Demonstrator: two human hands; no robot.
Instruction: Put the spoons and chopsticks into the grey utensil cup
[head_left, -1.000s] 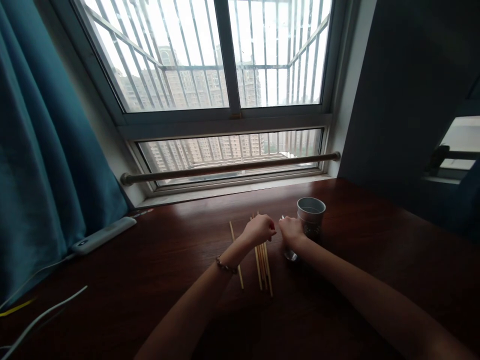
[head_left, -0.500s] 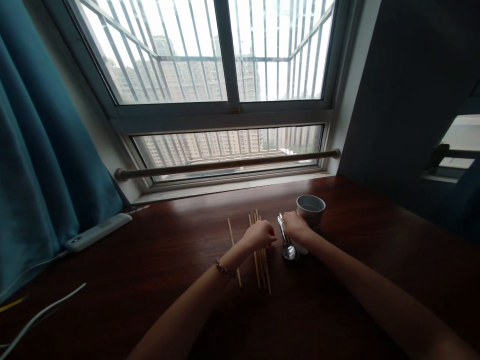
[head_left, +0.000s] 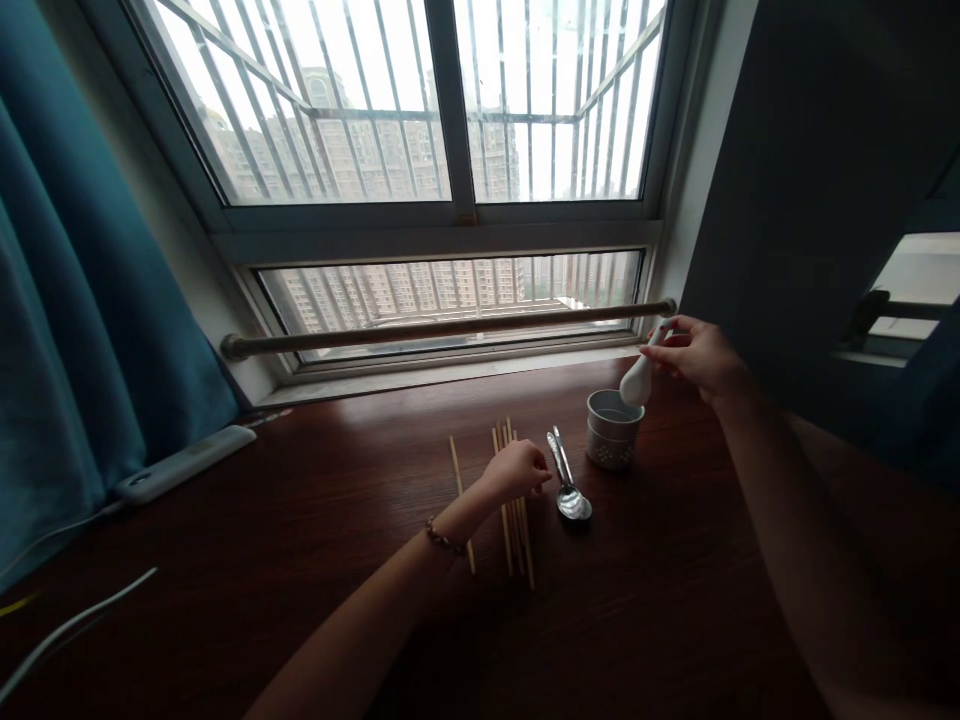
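Observation:
My right hand (head_left: 699, 355) is raised over the dark wooden table, pinching the handle of a white spoon (head_left: 639, 378). The spoon's bowl hangs just above the rim of a pale perforated cup (head_left: 613, 432). My left hand (head_left: 517, 468) rests curled on a bundle of wooden chopsticks (head_left: 516, 525) lying on the table, its fingers closed over them. One chopstick (head_left: 460, 498) lies apart to the left. Metal spoons (head_left: 568, 484) lie between the chopsticks and the cup.
The table (head_left: 315, 560) runs up to a window sill with a horizontal rail (head_left: 450, 328). A teal curtain (head_left: 67, 300) hangs on the left. A white power strip (head_left: 184, 462) and cables (head_left: 75, 625) lie at the left. A dark wall panel (head_left: 810, 180) stands at the right.
My right hand has lifted from the table beside the metal spoons, up and to the right, and now holds a white spoon over the cup. My left hand stays on the chopsticks.

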